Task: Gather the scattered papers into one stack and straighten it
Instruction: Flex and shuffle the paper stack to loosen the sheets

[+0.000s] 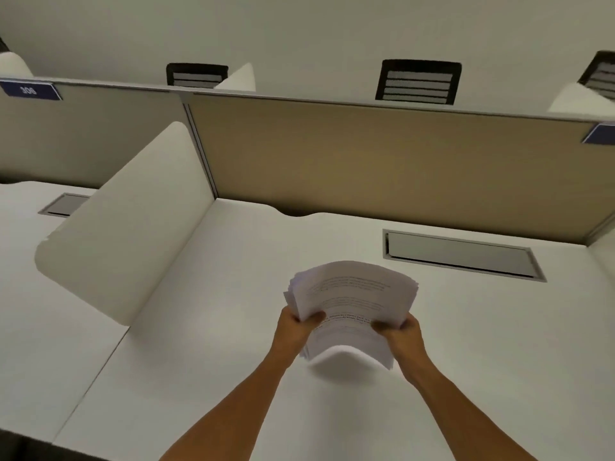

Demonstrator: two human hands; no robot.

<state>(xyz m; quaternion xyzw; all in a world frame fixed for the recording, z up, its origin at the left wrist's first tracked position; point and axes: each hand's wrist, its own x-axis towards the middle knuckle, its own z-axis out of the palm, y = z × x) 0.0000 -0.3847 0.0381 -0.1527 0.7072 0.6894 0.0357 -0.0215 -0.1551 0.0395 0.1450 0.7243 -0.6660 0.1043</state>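
A stack of white printed papers (351, 294) is held up above the white desk (199, 377), near its middle. The sheets arch upward and their edges are uneven, fanned at the left side. My left hand (296, 327) grips the stack's left edge, thumb on top. On the right edge, my right hand (397, 331) grips it the same way. The lower end of the stack curls down and looks blurred. No loose sheets show on the desk.
A tan partition (382, 161) closes the desk's back. A white rounded divider (133, 234) stands at the left. A grey cable hatch (462, 254) is set in the desk at the back right. Black chair backs (417, 81) rise beyond the partition.
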